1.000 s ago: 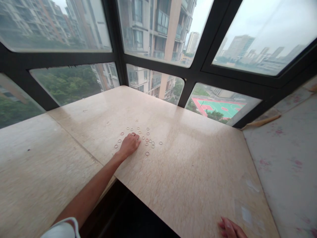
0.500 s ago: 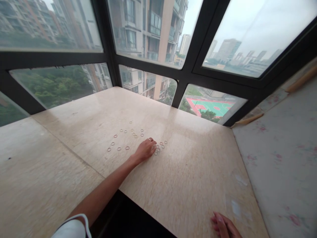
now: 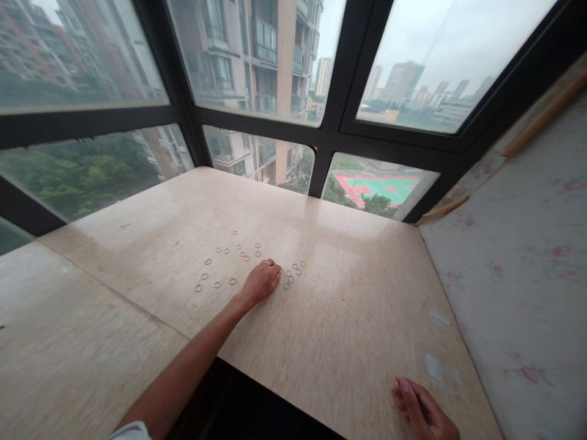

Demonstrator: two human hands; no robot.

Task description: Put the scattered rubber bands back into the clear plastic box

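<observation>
My left hand [image 3: 262, 282] reaches out over the stone-patterned tabletop, its fingers curled down and pressed together at the surface. A plain ring circles one of its fingers. Just right of the fingertips lies a cluster of small thin rings, a reddish one [image 3: 295, 266] and a dark one [image 3: 287, 286] among them. More such rings are spread to the left of the hand, including a red ring [image 3: 208, 261] and a yellowish ring [image 3: 246, 258]. My right hand [image 3: 424, 410] rests at the lower right, thumb against bent fingers. Whatever either hand pinches is hidden.
Two clear plastic pieces lie at the right, a small packet [image 3: 433, 365] and another piece [image 3: 439, 316] behind it. A flowered wall [image 3: 513, 293] bounds the right side. Dark window frames [image 3: 257, 129] rise behind the tabletop [image 3: 348, 330], and a dark gap lies below its front edge.
The whole view has shifted a little. My left hand has drawn slightly left, leaving more of the right cluster uncovered. My right hand shows more fully, still closed.
</observation>
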